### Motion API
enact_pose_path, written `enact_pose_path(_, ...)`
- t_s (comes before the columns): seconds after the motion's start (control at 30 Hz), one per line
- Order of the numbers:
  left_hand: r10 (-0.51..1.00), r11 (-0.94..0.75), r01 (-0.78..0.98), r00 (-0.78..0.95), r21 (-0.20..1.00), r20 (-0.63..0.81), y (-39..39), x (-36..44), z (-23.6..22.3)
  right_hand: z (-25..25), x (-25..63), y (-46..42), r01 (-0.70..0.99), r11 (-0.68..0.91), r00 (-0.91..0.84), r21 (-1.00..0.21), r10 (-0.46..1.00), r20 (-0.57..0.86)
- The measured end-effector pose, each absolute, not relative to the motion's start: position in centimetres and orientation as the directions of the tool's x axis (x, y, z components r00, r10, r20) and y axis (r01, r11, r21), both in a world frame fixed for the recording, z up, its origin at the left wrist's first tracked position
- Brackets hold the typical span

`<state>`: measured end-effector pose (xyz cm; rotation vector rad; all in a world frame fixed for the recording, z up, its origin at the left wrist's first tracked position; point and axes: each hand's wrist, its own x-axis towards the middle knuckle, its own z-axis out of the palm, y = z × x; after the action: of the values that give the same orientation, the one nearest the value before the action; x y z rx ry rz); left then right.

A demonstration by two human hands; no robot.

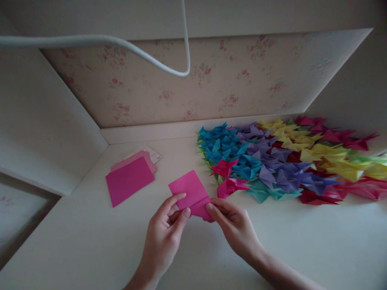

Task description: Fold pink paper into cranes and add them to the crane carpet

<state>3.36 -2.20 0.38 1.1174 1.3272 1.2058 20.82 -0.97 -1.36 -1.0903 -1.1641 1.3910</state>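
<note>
A pink sheet of origami paper (190,189), with a crease or folded edge across its lower part, is held up between both hands above the white desk (187,257). My left hand (165,231) pinches its left and lower edge between thumb and fingers. On the other side, my right hand (234,223) grips the lower right corner, thumb on top and fingertips partly hidden behind the paper. Just beyond my right hand lie two pink folded paper cranes (231,186), at the near edge of a large group of finished cranes.
Rows of blue (222,145), purple (263,151), yellow (329,157) and red paper cranes (323,193) cover the desk's right rear. A stack of pink paper sheets (130,181) lies at left. A white cable (145,58) hangs in front of the flowered wall panel (205,92).
</note>
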Motion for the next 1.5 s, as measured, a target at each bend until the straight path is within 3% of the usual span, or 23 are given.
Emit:
enact_pose_path(0.57,0.987,0.161,-0.225,0.027,0.961,-0.159,-2.3,3.8,1.3,-1.3,21.0,-0.9,-0.001,-0.036,-0.075,-0.999,0.997,-0.036)
enact_pose_path(0.7,0.964,0.221,-0.093,0.169,0.971,-0.203,-2.0,3.6,1.4,-1.7,21.1,-1.0,0.047,-0.018,-0.075,-0.999,0.997,-0.022)
enact_pose_path(0.83,0.949,0.257,0.109,0.162,0.96,-0.272,-2.1,3.4,0.8,-1.6,21.1,-1.0,0.119,0.005,-0.098,-0.993,0.995,-0.007)
enact_pose_path(1.07,0.93,0.301,0.03,0.214,0.953,-0.3,-1.9,3.5,0.8,-1.0,21.1,-1.2,0.229,0.046,-0.105,-0.972,0.994,0.023)
enact_pose_path(1.5,0.94,0.31,0.085,0.119,0.947,-0.319,-2.0,3.7,0.8,-1.4,21.1,-1.2,0.148,0.031,-0.13,-0.989,0.991,0.012)
